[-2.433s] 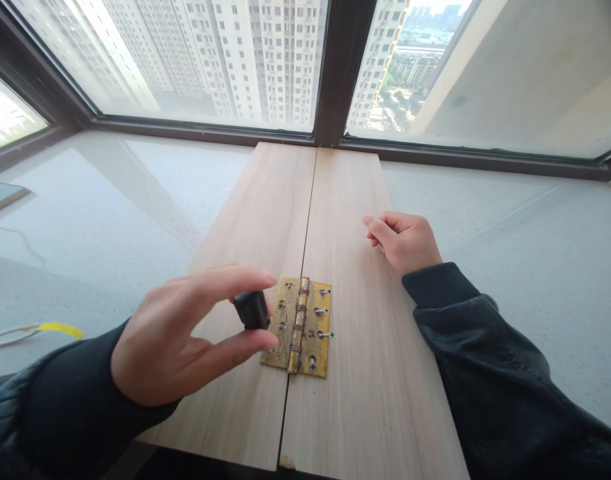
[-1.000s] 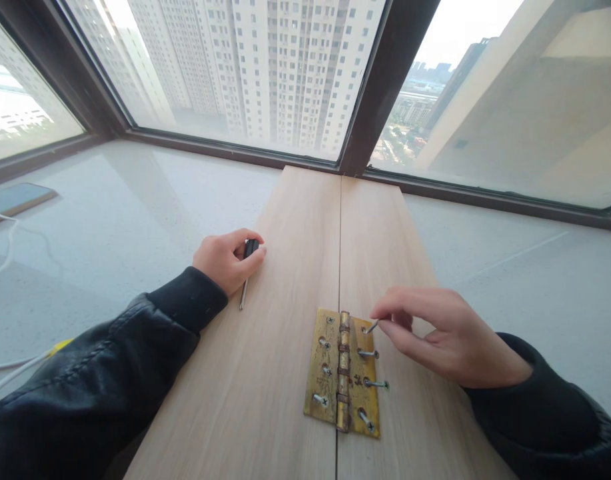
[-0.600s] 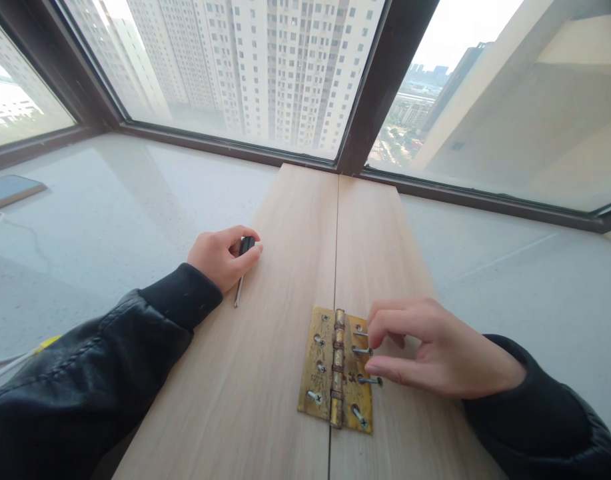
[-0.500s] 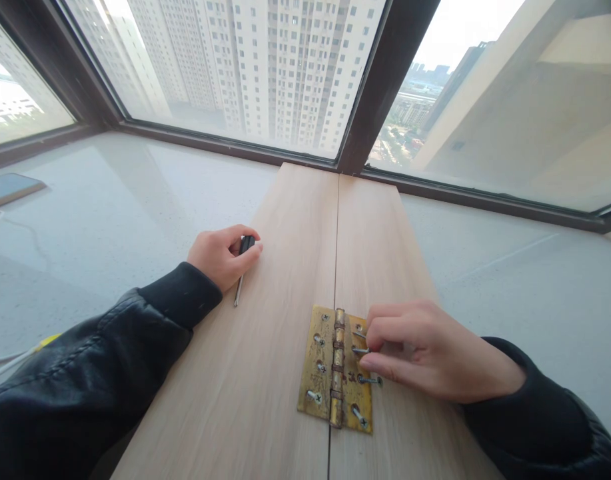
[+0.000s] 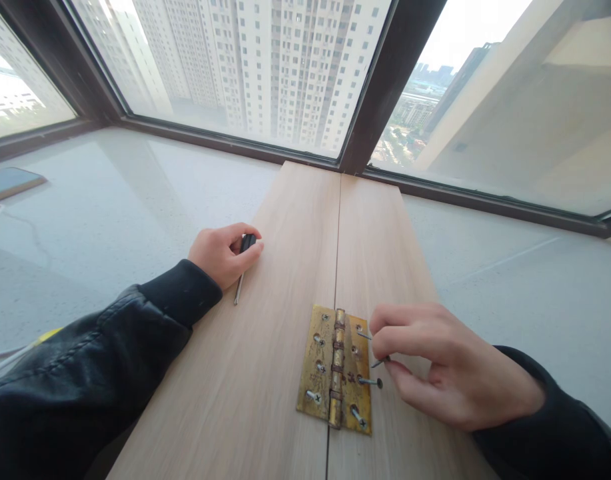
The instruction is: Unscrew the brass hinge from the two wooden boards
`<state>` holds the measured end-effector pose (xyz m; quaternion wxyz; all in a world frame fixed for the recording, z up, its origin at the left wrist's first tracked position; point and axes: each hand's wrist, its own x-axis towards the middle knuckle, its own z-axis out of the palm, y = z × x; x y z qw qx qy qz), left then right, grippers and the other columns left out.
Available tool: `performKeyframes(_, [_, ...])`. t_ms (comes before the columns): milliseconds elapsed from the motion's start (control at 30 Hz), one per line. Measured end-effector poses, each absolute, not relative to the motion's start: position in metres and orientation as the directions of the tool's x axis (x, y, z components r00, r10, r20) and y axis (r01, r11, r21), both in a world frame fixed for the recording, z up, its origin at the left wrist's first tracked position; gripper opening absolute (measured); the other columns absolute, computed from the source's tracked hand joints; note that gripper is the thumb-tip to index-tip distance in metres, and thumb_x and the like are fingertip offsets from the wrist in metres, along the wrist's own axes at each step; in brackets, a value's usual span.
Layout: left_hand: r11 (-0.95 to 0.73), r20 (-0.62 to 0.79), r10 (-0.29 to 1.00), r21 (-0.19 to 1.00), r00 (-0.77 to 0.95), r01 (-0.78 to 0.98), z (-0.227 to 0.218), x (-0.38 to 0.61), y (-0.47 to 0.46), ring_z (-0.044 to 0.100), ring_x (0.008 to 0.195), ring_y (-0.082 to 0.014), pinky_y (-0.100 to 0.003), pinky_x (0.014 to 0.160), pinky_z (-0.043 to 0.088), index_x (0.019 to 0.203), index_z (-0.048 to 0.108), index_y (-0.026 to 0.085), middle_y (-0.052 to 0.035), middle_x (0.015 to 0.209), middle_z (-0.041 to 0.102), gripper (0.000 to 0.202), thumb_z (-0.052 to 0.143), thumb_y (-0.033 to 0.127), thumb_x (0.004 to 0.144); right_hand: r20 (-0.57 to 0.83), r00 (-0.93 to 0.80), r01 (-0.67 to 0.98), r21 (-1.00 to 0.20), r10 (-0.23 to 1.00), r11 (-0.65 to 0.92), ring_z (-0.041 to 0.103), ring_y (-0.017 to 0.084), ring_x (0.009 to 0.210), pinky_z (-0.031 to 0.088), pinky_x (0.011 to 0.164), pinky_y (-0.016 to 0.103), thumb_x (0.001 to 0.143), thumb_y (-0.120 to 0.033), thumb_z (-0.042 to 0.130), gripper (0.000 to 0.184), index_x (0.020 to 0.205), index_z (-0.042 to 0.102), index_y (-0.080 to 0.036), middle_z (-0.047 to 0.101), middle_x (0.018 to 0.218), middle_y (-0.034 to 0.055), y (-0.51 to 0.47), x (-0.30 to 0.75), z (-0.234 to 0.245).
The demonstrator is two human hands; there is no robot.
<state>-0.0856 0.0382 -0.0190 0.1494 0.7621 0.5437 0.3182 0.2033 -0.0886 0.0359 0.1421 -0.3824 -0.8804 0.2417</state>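
Observation:
A brass hinge lies across the seam of two pale wooden boards. Several screws stand loose in its holes. My right hand hovers just right of the hinge, thumb and forefinger pinched on a screw lifted out of the right leaf. My left hand rests on the left board's edge, fingers curled around the black handle of a small screwdriver whose thin shaft points toward me.
The boards lie on a white stone windowsill under large windows with a dark frame. A phone with a white cable lies far left. A yellow-tipped cord shows by my left sleeve.
My right hand reached to the hinge, pinched a screw on the right leaf and pulled it out to the right. My left hand set the screwdriver down at the left board and stays there.

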Motion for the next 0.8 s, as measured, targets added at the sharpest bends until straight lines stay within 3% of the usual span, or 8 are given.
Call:
performKeyframes(233, [-0.366,0.324,0.923,0.58,0.206,0.728,-0.018,-0.086,0.038,0.037,0.048,-0.0095,-0.026,0.054,0.031,0.086,0.072,0.016,0.0059,0.049,0.039,0.028,0.059,0.04,0.079,-0.011,-0.7,0.587,-0.578,0.714,0.567,0.048,0.011,0.06,0.036,0.054,0.027,0.074,-0.006,0.047,0.017,0.077,0.057,-0.02,0.057,0.07,-0.0006,-0.095,0.195,0.038])
performKeyframes(500, [-0.364,0.321,0.924,0.571,0.208,0.735,-0.018,-0.085,0.038,0.036,0.048,-0.0096,-0.026,0.054,0.031,0.086,0.072,0.017,0.0056,0.049,0.039,0.027,0.058,0.039,0.079,-0.085,-0.702,0.586,-0.632,0.707,0.506,0.053,0.011,0.067,0.041,0.059,0.025,0.081,-0.009,0.048,0.014,0.079,0.057,-0.019,0.06,0.076,0.0011,-0.095,0.193,0.039])
performKeyframes(700, [-0.368,0.313,0.924,0.57,0.219,0.735,-0.019,-0.086,0.038,0.037,0.047,-0.0096,-0.026,0.054,0.031,0.087,0.072,0.017,0.0057,0.048,0.039,0.029,0.057,0.04,0.08,-0.112,-0.669,0.589,-0.682,0.735,0.433,0.05,0.009,0.06,0.04,0.054,0.023,0.077,-0.007,0.048,0.016,0.074,0.058,-0.019,0.057,0.07,-0.0005,-0.094,0.198,0.037])
performKeyframes(800, [-0.372,0.317,0.922,0.559,0.223,0.741,-0.019,-0.087,0.039,0.038,0.047,-0.0095,-0.026,0.054,0.032,0.087,0.072,0.017,0.0058,0.049,0.039,0.029,0.057,0.04,0.08,-0.076,-0.576,0.664,-0.624,0.814,0.412,0.051,0.009,0.056,0.043,0.054,0.022,0.077,-0.011,0.051,0.013,0.073,0.059,-0.02,0.056,0.065,-0.0031,-0.089,0.208,0.035])
